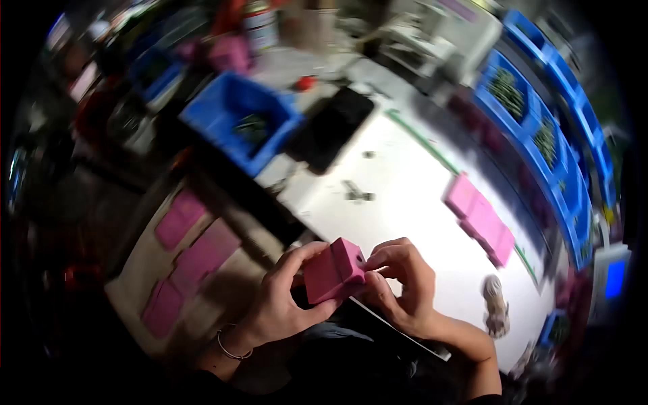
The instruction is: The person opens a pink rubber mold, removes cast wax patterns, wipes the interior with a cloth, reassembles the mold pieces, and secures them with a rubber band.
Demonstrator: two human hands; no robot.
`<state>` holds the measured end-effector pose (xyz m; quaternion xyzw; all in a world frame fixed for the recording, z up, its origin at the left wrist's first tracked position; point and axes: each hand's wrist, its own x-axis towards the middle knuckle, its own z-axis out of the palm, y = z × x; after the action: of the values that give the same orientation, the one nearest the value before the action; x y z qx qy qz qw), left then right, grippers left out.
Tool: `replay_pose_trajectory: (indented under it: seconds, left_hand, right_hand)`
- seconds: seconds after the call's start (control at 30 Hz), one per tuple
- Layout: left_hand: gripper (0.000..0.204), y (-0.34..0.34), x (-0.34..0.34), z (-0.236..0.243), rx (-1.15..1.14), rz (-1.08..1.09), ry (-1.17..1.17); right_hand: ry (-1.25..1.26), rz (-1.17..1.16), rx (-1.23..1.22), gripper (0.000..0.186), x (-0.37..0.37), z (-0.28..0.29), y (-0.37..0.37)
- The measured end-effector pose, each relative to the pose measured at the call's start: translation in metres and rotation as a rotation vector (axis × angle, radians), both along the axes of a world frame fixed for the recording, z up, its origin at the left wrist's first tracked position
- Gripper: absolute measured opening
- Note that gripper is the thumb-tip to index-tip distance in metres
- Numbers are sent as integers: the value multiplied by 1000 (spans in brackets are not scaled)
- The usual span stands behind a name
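My left hand [280,300] is wrapped round a pink block [327,273] and holds it tilted above the near edge of the white table. A small dark hole shows in the block's right end face. Against that end, my right hand [405,283] has its thumb and forefinger pinched together. Whatever lies between those fingertips is too small and hidden to name. Beyond the hands, a few small metal parts [356,192], which look like bolts, lie on the white tabletop [405,229].
More pink blocks [480,219] stand along the table's right side, near a green strip [422,138]. Several pink pieces [206,253] lie in a carton at left. A blue bin [229,101], a black tray [334,128] and blue racked bins [533,108] hold the far side.
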<state>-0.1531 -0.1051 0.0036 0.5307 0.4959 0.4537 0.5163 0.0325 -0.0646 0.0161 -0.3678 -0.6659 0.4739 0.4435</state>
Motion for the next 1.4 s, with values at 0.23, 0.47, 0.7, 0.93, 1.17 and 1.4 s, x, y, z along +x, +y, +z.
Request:
replay_pose_trajectory:
  seconds: [0.23, 0.47, 0.7, 0.93, 1.17, 1.4]
  left_hand:
    - [63, 49, 104, 20, 265, -260, 311]
    - [60, 60, 173, 17, 251, -357, 428]
    - [62, 74, 191, -12, 116, -586, 259]
    - [62, 63, 200, -33, -211, -698, -108]
    - [68, 66, 213, -48, 74, -628, 14]
    - [71, 72, 220, -35, 456, -673, 253]
  right_hand:
    - [-644, -432, 623, 29, 98, 7, -17]
    - [-766, -654, 566, 23, 147, -6, -21]
    - [-175, -539, -88, 12, 189, -2, -24]
    - [-125, -579, -366, 10, 213, -14, -30]
    - [-663, -691, -19, 18, 217, -33, -48]
    - [-351, -457, -375, 45, 197, -22, -43]
